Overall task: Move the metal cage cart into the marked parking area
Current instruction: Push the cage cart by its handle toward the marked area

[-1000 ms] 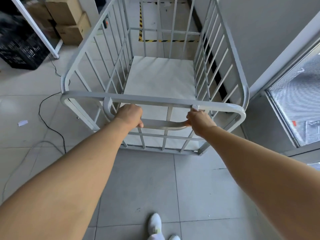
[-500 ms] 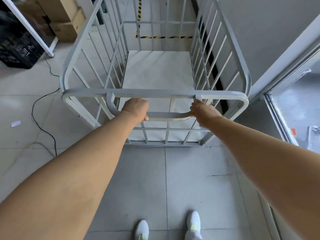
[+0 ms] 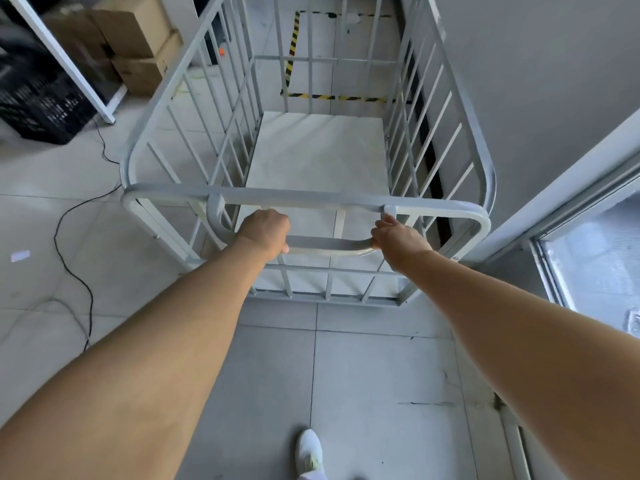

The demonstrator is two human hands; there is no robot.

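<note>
Cart [image 3: 311, 199] has rolled closer to striped floor tape [image 3: 332, 97].

Daylight came from the glass door [image 3: 595, 258] at right, leaving the floor [image 3: 363, 375] evenly bright with soft shadows. Wide-angle distortion bowed the edges; the black crate [image 3: 38, 98] at upper left was motion-blurred.

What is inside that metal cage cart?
Nothing shows inside the metal cage cart: only its bare pale floor panel. The near edge of that panel is partly covered by the rail, the handle and both hands.
</note>
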